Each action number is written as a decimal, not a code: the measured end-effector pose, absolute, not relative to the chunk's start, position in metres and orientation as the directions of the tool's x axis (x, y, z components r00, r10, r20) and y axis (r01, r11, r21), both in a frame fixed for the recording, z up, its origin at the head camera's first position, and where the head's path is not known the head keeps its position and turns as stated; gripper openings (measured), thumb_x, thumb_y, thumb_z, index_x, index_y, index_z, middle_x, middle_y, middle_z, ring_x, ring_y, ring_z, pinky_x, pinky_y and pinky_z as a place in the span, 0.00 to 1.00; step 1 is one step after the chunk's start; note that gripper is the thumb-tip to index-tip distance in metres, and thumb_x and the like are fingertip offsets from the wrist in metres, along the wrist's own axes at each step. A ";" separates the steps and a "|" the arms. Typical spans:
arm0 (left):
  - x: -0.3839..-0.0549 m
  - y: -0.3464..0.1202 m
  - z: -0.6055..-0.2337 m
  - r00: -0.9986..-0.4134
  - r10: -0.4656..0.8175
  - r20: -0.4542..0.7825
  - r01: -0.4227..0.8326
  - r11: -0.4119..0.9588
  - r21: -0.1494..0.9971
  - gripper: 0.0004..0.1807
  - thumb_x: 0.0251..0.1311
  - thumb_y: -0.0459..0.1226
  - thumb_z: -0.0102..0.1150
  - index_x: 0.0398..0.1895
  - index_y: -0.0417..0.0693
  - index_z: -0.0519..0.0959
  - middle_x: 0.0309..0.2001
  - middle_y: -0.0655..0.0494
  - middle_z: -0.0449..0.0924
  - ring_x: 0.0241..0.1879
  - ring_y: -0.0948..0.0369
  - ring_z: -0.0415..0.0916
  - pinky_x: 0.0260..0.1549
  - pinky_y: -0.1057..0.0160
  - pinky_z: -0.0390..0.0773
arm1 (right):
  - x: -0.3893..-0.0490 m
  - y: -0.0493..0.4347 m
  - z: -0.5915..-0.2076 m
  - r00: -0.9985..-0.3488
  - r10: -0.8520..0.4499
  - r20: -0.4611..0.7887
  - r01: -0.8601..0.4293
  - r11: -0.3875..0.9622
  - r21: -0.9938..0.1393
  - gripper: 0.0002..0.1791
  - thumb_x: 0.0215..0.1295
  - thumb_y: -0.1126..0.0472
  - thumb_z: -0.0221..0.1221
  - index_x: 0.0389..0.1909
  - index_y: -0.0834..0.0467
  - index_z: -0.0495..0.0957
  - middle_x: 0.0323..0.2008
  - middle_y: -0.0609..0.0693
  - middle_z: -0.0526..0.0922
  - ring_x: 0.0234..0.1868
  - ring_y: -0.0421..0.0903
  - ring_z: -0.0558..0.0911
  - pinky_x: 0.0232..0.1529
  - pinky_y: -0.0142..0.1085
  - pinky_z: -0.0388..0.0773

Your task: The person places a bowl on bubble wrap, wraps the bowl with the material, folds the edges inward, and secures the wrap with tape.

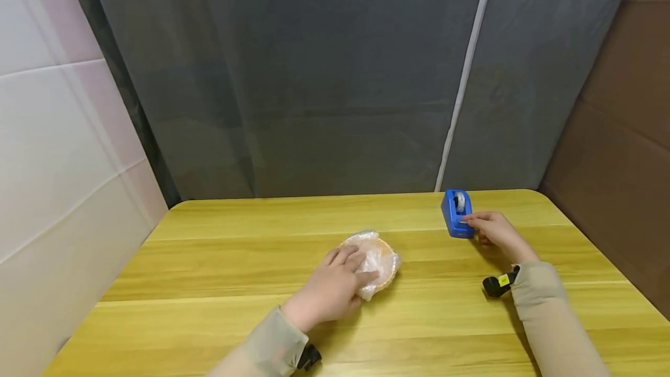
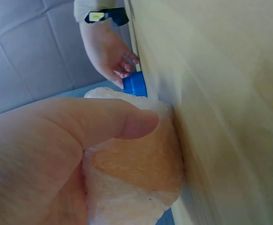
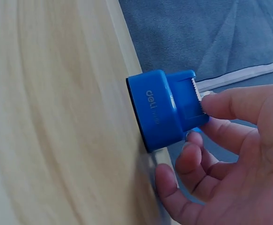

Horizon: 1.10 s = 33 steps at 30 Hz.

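Observation:
A round, orange-toned thing in clear bubble wrap (image 1: 384,252) sits on the table. My left hand (image 1: 335,281) rests over its near left side, fingers spread across the wrap. In the left wrist view the thumb (image 2: 136,124) lies straight along the wrapped bundle (image 2: 131,168). Farther right stands a blue tape dispenser (image 1: 450,217) with a roll of clear tape (image 1: 460,201). My right hand (image 1: 497,231) is at its front end, thumb and forefinger pinching the tape end at the toothed cutter (image 3: 198,93). The other fingers curl loosely beside the dispenser's body (image 3: 152,112).
The wood-grain table (image 1: 220,272) reaches back to a dark grey curtain (image 1: 324,86) with a pale vertical strip. A white panel (image 1: 63,132) borders the left and a brown one (image 1: 617,132) the right. Each wrist carries a small black camera (image 1: 494,285).

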State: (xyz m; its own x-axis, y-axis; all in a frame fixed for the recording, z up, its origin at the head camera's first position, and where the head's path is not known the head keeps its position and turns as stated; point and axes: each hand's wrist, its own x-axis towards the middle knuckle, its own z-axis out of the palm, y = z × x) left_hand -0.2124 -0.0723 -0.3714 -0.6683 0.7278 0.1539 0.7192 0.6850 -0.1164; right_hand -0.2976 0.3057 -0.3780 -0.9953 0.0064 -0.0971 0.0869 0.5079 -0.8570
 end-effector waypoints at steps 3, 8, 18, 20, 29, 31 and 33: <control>-0.213 -0.070 -0.369 -0.675 0.727 0.126 0.721 0.686 -0.094 0.28 0.55 0.46 0.64 0.63 0.67 0.76 0.67 0.48 0.68 0.68 0.50 0.59 0.66 0.48 0.56 | -0.297 0.310 -0.382 -0.995 0.004 -0.103 0.093 0.473 -0.876 0.25 0.73 0.58 0.50 0.62 0.74 0.68 0.28 0.49 0.68 0.26 0.42 0.68 0.29 0.32 0.73; -0.213 -0.068 -0.369 -0.679 0.726 0.109 0.721 0.688 -0.083 0.28 0.56 0.45 0.63 0.63 0.67 0.75 0.67 0.48 0.68 0.67 0.51 0.61 0.66 0.49 0.56 | -0.297 0.317 -0.389 -0.996 -0.012 -0.093 0.080 0.399 -0.913 0.24 0.74 0.60 0.49 0.62 0.73 0.68 0.35 0.51 0.73 0.29 0.41 0.72 0.30 0.31 0.75; -0.211 -0.067 -0.370 -0.677 0.724 0.130 0.720 0.689 -0.086 0.28 0.56 0.45 0.64 0.62 0.66 0.76 0.66 0.48 0.69 0.66 0.51 0.62 0.66 0.49 0.56 | -0.295 0.320 -0.391 -0.995 -0.028 -0.093 0.084 0.239 -0.968 0.21 0.74 0.59 0.49 0.60 0.69 0.73 0.33 0.45 0.72 0.31 0.37 0.71 0.35 0.27 0.76; -0.210 -0.068 -0.370 -0.678 0.723 0.131 0.719 0.690 -0.084 0.28 0.56 0.45 0.64 0.62 0.66 0.76 0.65 0.48 0.69 0.66 0.51 0.62 0.66 0.49 0.56 | -0.295 0.320 -0.391 -0.995 -0.036 -0.089 0.080 0.208 -0.975 0.16 0.74 0.61 0.50 0.55 0.61 0.79 0.33 0.44 0.73 0.32 0.38 0.71 0.35 0.27 0.75; -0.209 -0.070 -0.369 -0.684 0.718 0.128 0.715 0.695 -0.078 0.28 0.55 0.45 0.64 0.63 0.66 0.76 0.66 0.49 0.69 0.66 0.51 0.62 0.66 0.49 0.55 | -0.295 0.316 -0.391 -0.994 -0.021 -0.110 0.105 0.177 -0.979 0.14 0.73 0.60 0.52 0.53 0.58 0.80 0.37 0.42 0.75 0.35 0.39 0.71 0.39 0.27 0.75; -0.208 -0.071 -0.369 -0.684 0.718 0.129 0.715 0.695 -0.075 0.28 0.55 0.45 0.64 0.63 0.66 0.76 0.65 0.49 0.70 0.66 0.51 0.62 0.66 0.49 0.55 | -0.295 0.315 -0.391 -0.993 -0.013 -0.115 0.111 0.177 -0.978 0.16 0.73 0.60 0.52 0.56 0.61 0.77 0.37 0.42 0.75 0.35 0.39 0.71 0.39 0.27 0.75; -0.208 -0.071 -0.369 -0.685 0.717 0.131 0.714 0.696 -0.076 0.28 0.55 0.45 0.64 0.63 0.66 0.76 0.65 0.49 0.70 0.66 0.51 0.62 0.66 0.49 0.55 | -0.294 0.314 -0.390 -0.993 -0.006 -0.118 0.115 0.165 -0.980 0.16 0.72 0.60 0.53 0.55 0.61 0.78 0.36 0.41 0.75 0.35 0.39 0.72 0.39 0.27 0.75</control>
